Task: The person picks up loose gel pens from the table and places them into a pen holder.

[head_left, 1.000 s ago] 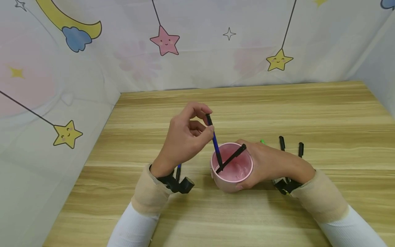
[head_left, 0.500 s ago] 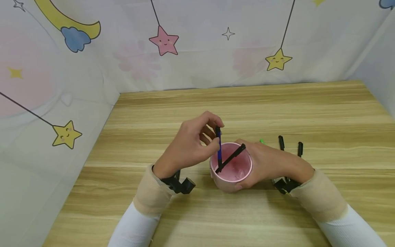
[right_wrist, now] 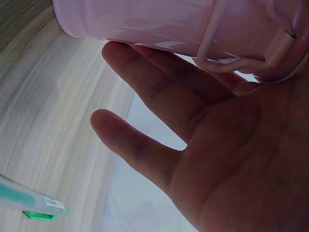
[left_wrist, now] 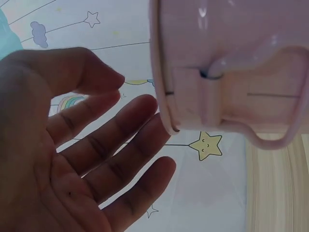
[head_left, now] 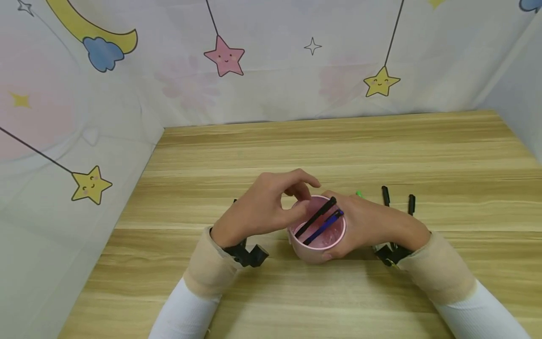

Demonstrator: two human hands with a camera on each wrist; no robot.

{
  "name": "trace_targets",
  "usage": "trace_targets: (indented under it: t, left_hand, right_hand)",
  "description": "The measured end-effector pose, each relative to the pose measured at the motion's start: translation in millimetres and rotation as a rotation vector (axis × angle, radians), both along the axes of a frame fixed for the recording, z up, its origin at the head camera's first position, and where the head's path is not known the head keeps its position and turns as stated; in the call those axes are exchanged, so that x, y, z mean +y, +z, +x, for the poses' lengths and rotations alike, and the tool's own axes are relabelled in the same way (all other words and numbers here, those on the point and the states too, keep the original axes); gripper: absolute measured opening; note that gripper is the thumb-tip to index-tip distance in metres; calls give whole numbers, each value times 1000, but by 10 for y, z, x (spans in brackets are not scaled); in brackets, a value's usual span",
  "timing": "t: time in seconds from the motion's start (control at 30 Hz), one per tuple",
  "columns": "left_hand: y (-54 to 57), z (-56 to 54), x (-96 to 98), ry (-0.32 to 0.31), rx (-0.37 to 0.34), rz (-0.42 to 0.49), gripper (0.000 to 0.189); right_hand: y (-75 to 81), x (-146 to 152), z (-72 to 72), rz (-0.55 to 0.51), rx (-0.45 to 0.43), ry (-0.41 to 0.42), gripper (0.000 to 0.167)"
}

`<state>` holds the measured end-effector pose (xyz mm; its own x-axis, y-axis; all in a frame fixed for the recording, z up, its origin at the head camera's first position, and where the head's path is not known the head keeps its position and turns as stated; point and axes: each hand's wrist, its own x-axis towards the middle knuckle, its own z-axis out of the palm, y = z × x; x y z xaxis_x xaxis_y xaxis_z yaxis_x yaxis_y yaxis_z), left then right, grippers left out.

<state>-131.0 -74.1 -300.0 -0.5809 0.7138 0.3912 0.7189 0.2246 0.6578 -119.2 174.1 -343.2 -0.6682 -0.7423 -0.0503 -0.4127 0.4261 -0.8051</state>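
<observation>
A pink cup with wire handles stands on the table in the head view. My right hand grips it from the right side, thumb near the front and fingers behind. Inside the cup a black pen and a blue pen lean side by side toward the upper right. My left hand hovers at the cup's left rim, thumb and index finger apart, with nothing between them. The left wrist view shows that hand with loosely bent fingers beside the cup's rim.
Right of the cup lie black-capped pens, partly hidden by my right arm. A green-and-clear pen lies on the table in the right wrist view. Another dark pen tip peeks out behind my left wrist. A printed curtain borders the table's back.
My left hand has lowered the blue pen into the cup and let it go; the pen has tipped over to the right, beside the black one. The right hand keeps holding the cup.
</observation>
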Motion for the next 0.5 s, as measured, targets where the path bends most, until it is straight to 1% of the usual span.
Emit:
trace_targets:
  t: [0.23, 0.37, 0.5]
  left_hand:
    - [11, -17, -35, 116, 76, -44, 22]
    - [1, -30, -42, 162, 99, -65, 22]
    - [-10, -37, -43, 189, 108, -88, 22]
  right_hand:
    - [-3, 7, -9, -5, -11, 6, 89]
    - [-1, 8, -9, -2, -7, 0, 88]
    - [0, 4, -8, 2, -4, -3, 89]
